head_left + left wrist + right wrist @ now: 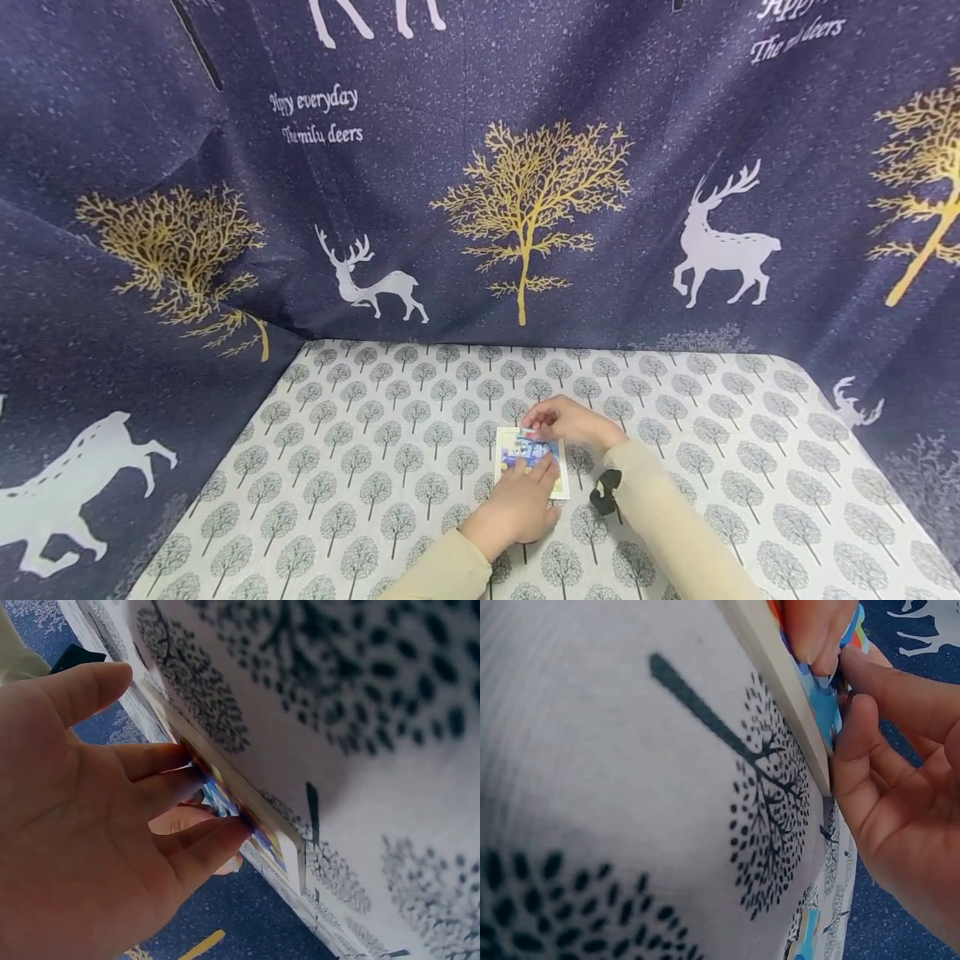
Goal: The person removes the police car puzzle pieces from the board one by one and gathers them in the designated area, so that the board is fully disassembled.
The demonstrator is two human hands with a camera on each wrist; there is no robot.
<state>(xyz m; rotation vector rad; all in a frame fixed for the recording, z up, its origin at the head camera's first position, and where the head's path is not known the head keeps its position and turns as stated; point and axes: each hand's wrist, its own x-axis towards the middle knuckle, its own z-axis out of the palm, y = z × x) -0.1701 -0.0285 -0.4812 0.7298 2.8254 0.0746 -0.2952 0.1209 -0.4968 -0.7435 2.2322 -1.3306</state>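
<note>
A small picture puzzle board (564, 490) with a pale frame and a blue, purple and yellow picture lies flat on the tablecloth. My left hand (519, 504) rests its extended fingertips on the picture from the near side; its thumb stands apart in the left wrist view. Over the far edge of the board, my right hand (567, 421) bends its thumb and fingers together. Between them the right wrist view shows part of a colourful puzzle piece (861, 631), blue, green and orange, pinched and tilted up from the board. The fingers hide most of this piece.
A light blue piece with a wooden edge (807, 936) lies on the cloth in the right wrist view. White tablecloth (360, 467) printed with grey trees covers the table. Behind it hangs a dark blue curtain (465, 250) with deer and golden trees.
</note>
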